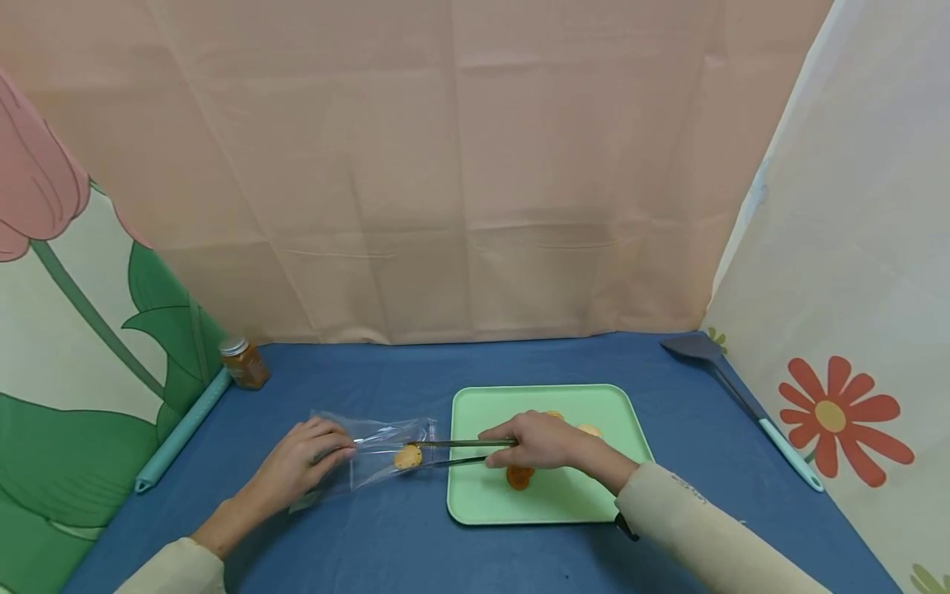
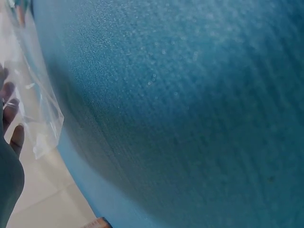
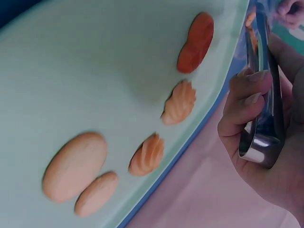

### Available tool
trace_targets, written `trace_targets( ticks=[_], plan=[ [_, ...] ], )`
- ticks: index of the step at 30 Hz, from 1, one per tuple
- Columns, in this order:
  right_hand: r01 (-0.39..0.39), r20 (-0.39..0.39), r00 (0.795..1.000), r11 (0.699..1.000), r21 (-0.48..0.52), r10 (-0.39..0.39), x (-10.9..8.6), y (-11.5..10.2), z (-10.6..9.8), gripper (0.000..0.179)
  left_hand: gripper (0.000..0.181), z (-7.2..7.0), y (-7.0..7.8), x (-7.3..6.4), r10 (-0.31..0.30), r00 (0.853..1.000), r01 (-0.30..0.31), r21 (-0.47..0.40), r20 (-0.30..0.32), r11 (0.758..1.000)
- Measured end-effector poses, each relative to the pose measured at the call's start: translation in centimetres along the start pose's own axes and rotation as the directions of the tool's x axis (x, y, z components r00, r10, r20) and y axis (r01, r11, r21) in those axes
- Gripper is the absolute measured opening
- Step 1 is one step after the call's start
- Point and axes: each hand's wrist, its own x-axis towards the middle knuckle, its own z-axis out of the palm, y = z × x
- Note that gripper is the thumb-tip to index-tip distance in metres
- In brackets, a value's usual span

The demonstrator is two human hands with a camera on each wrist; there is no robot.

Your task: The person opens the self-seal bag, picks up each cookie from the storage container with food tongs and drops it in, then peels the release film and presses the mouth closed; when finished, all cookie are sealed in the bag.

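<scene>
My left hand (image 1: 308, 458) pinches a clear plastic bag (image 1: 378, 433) left of the green tray. In the left wrist view its fingers (image 2: 17, 137) show against the bag (image 2: 45, 111). The right hand (image 1: 545, 441), above the tray (image 1: 475, 507), grips metal tongs (image 3: 263, 142). Their arms reach left to the bag, where a round golden cookie-like piece (image 1: 407, 457) lies at the tips, seemingly within the plastic. On the tray are a reddish-orange piece (image 3: 195, 42), two ridged tan pieces (image 3: 179, 103) and two smooth oval pieces (image 3: 76, 166), partly covered by the right hand in the head view.
A jar with a metal lid (image 1: 245, 363) stands at the back left, near a teal roll (image 1: 181, 433) along the left edge. A dark spatula with a mint handle (image 1: 790, 454) lies on the right. Fabric walls border the blue tabletop (image 1: 356, 544).
</scene>
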Motion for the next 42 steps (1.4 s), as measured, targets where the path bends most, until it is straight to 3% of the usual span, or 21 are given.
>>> trace_targets(
  ticks=[13,24,42],
  plan=[
    [0.058,0.009,0.998,0.997,-0.041,-0.058,1.6,-2.6,0.8,0.047,0.012,-0.1,0.3,0.4,-0.017,1.0,0.017,-0.011,0.0,1.0],
    [-0.005,-0.051,0.999,0.994,-0.111,0.0,3.1,-4.0,1.6,0.046,0.015,0.1,0.1,0.5,0.017,0.999,-0.018,-0.014,-0.044,1.0],
    [0.018,-0.048,0.998,0.977,-0.212,-0.029,5.1,-5.6,3.3,0.045,0.02,0.0,0.3,0.2,0.046,0.996,-0.049,-0.04,-0.072,0.998]
  ],
)
